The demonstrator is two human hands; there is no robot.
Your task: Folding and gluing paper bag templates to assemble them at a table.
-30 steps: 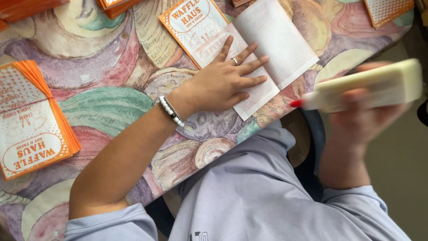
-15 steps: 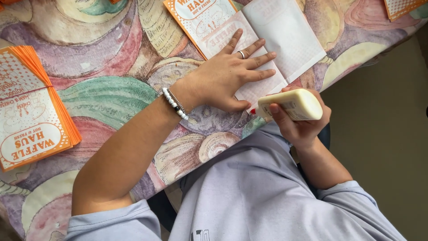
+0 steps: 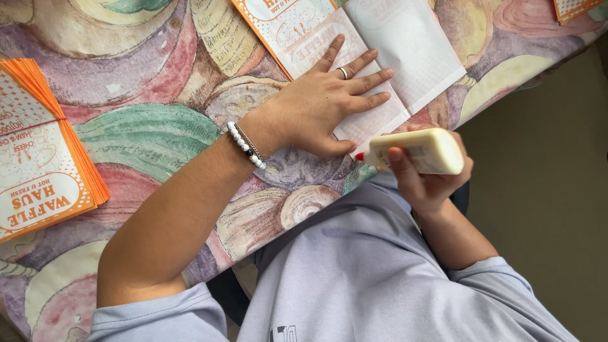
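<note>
A person seated at a table draped in a swirling pastel cloth (image 3: 158, 136) presses the left hand (image 3: 323, 107) flat, fingers spread, on a white paper sheet (image 3: 405, 44) that lies opened out near the table's edge, its orange-printed side partly showing under the palm. The hand grips nothing; it simply pins the sheet down. A ring sits on 1 finger and a beaded bracelet (image 3: 246, 144) circles the wrist.

The right hand (image 3: 430, 180) is wrapped closed around a cream-coloured glue bottle (image 3: 418, 152), held on its side just off the table edge, its red tip (image 3: 360, 156) pointing toward the sheet's lower corner, close to the left thumb but seemingly not touching the paper.

The step in hand looks to be gluing: the sheet is held steady and the nozzle is being lined up with its near edge. The next move, on this reading, calls for bringing the tip down onto the paper's margin and running a thin line along it while the left hand keeps the sheet from sliding.

A banded stack of orange-and-white printed sheets (image 3: 41, 161) lies well apart at the far left, and the corner of 1 more printed sheet (image 3: 577, 7) shows at the upper right.
</note>
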